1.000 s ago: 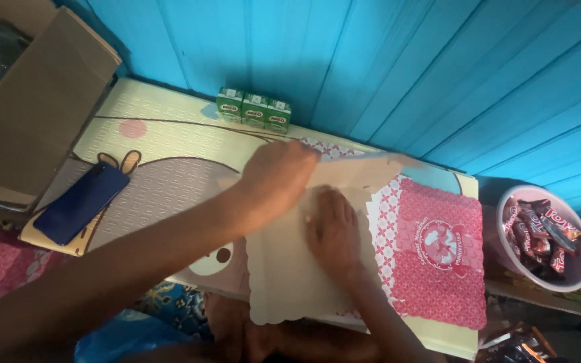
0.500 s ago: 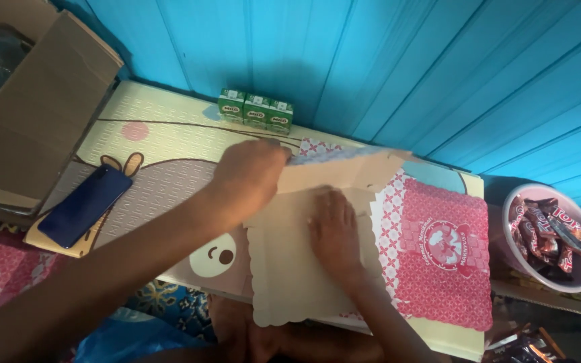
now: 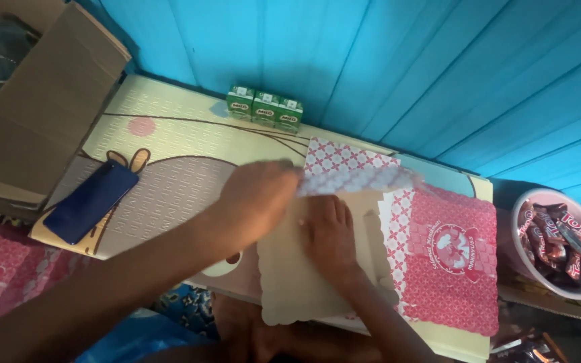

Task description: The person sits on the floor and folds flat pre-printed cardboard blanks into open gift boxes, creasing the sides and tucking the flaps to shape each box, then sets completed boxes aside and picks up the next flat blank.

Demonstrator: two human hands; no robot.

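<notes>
Cardboard box blank [image 3: 304, 282], plain tan on the inner side and printed in red and white on the outer, lies flat on the cartoon play mat [image 3: 169, 154], toward the mat's near right corner, its scalloped end reaching over the near edge. I have my right hand [image 3: 331, 235] spread open, palm down, flat on the tan panel, holding nothing, just pinning it. My left hand [image 3: 257, 202] is closed around the far flap [image 3: 358, 176], pinching its left end and lifting it so the patterned side shows while it swings over toward me.

To make this fold well, I judge the pinning palm should sit just on the near side of the crease, so the panel does not ride up with the flap. The lifted flap looks skewed, higher at the left than the right, so I would sweep my grip along its length and bring both ends down together. The red printed panel [image 3: 448, 262] on the right should lie undisturbed.

Three small green drink cartons [image 3: 265, 109] stand at the mat's far edge against the blue plank wall [image 3: 405, 60], well clear of the fold. A dark blue phone [image 3: 91, 201] lies near the left edge, and a bowl of wrapped chocolate bars [image 3: 559, 242] sits beyond the right edge.
</notes>
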